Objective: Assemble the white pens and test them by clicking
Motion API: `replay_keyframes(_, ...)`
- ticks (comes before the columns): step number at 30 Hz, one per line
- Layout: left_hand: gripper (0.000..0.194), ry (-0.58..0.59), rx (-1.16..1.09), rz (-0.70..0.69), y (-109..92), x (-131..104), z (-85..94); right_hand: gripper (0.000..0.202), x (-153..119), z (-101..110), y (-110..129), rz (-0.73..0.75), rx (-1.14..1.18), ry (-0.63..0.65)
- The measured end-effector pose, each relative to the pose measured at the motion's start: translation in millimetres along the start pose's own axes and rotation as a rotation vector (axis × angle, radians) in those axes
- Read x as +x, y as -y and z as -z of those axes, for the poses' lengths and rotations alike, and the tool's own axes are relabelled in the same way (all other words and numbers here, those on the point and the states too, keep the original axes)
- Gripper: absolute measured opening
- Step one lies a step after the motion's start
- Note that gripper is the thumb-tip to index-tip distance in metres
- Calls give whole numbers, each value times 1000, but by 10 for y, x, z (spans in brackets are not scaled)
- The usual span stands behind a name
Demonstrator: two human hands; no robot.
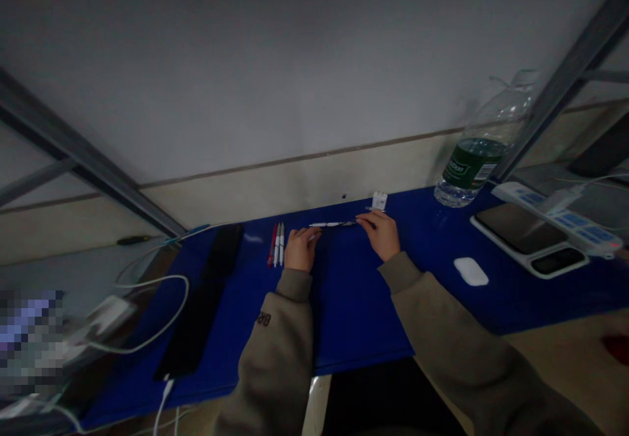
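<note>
My left hand [301, 250] is closed in a pinch at the left end of a slim white and dark pen [339, 224]. At the pen's right end, the fingertips of my right hand [381, 231] are pinched together. The pen lies level between the hands, low over the blue table [354, 292]; its ends are partly hidden by fingers, and whether it is one piece I cannot tell. Just left of my left hand, a red pen [272, 246] and two white and grey pens [279, 246] lie side by side. Behind my right hand stands a small white plug adapter [379, 200].
A big clear bottle [472, 154] with a green label stands at the back right. Nearby are a white kitchen scale [531, 239], a power strip [584, 223] and a white rounded case [470, 271]. On the left lie dark phone-like slabs [191, 331] and a white cable [184, 292].
</note>
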State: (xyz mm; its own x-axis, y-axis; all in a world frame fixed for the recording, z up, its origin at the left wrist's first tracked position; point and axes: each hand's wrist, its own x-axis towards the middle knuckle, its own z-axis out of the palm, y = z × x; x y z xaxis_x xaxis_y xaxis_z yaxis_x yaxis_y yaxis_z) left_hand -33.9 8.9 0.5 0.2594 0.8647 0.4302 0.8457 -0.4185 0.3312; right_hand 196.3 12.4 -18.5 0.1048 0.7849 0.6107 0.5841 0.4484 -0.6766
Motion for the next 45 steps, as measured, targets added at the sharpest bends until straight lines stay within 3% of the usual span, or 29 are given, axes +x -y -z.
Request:
replay_keyframes(14,24,27,-21,3,-55,-15,-10,18,-22,-30,101,14,92,116)
replay_keyframes(17,24,19,-37,2,-43,-17,-12,15,-16,-67,102,-88,248,143)
replay_keyframes(21,24,13,-89,-8,-39,-2,-3,22,-1,-99,124,-334,624,181)
replay_keyframes(26,23,153,-250,-31,-191,-8,7,26,12,-76,232,-546,957,88)
replay_keyframes(30,26,253,-336,-61,-393,-56,-57,27,6,-77,363,-671,1122,144)
replay_keyframes(35,29,330,-437,-61,-569,-118,-146,27,-18,-96,490,-726,1299,269)
replay_keyframes(45,34,295,-603,-21,-598,-142,-139,24,5,-70,548,-713,1276,264)
